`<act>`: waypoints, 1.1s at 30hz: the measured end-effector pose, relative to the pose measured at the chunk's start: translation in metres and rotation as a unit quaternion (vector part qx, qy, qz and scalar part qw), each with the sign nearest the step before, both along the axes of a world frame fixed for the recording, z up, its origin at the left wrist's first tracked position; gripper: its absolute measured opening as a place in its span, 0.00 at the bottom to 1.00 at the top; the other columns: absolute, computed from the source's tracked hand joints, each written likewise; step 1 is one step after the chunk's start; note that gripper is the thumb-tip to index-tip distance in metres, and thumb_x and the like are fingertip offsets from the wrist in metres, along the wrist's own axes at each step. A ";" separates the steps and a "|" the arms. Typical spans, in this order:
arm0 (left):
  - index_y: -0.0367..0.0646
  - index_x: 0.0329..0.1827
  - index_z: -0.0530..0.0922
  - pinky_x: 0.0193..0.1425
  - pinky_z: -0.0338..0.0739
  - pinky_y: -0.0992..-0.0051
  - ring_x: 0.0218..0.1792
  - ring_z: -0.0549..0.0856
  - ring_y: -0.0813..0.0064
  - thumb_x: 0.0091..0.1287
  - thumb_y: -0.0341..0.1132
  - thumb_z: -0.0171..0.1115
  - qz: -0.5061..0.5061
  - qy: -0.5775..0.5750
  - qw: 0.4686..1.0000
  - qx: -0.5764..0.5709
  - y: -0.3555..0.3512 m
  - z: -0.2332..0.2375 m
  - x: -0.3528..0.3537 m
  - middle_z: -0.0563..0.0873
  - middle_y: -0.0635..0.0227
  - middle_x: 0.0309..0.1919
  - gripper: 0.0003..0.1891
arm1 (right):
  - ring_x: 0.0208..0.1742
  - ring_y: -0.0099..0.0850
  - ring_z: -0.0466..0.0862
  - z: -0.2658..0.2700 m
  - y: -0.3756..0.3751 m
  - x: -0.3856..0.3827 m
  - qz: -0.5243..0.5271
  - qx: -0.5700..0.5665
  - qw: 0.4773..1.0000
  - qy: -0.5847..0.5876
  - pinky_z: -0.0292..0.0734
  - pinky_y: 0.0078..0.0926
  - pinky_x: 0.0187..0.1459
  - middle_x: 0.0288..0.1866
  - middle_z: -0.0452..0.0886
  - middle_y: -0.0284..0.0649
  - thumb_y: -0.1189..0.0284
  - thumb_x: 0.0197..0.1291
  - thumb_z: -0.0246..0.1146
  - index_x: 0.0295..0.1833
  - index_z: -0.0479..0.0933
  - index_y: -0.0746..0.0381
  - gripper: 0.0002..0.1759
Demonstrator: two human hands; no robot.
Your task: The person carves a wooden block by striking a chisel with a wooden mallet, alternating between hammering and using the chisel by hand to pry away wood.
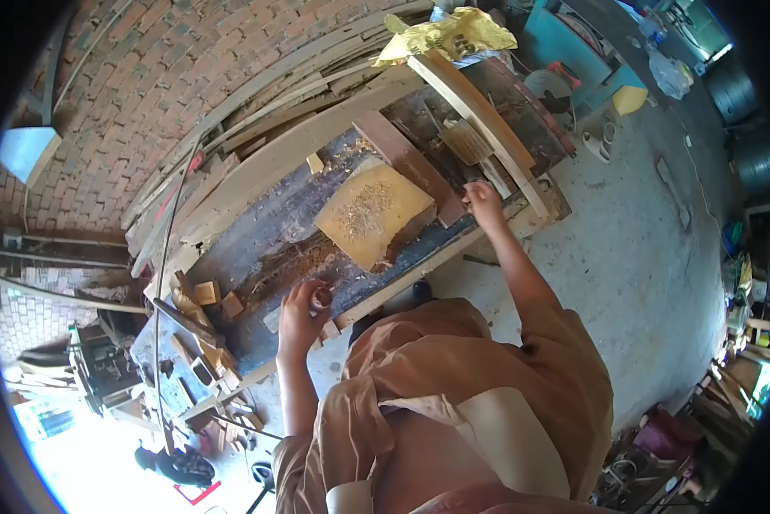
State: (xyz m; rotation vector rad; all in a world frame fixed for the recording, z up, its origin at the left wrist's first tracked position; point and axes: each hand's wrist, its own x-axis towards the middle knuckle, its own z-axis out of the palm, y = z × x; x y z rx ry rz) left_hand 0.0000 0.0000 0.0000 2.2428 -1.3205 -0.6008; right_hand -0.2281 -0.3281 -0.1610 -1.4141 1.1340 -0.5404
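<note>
My left hand (303, 315) is at the near edge of the workbench (274, 214), its fingers wrapped round a small brown round object (321, 298). Toward the right end of the bench, my right hand (483, 204) has its fingers curled near the end of a brown plank (409, 164); what they hold, if anything, is too small to make out. Between the hands lies a yellowish wooden block (372, 210) topped with shavings, with a dark notch in its near side.
A long pale board (479, 128) lies across the bench's right end, with a yellow bag (449, 36) at its far end. Small wood blocks (207, 293) sit at the left. Stacked planks (274, 124) line the brick wall (179, 68).
</note>
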 end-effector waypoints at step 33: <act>0.41 0.36 0.72 0.40 0.71 0.76 0.34 0.76 0.78 0.45 0.26 0.61 0.263 0.234 0.859 -0.372 0.069 -0.038 0.014 0.77 0.69 0.31 0.14 | 0.46 0.30 0.80 0.101 -0.019 0.253 0.219 -0.246 0.933 -0.145 0.72 0.23 0.49 0.49 0.77 0.46 0.64 0.68 0.49 0.56 0.67 0.69 0.20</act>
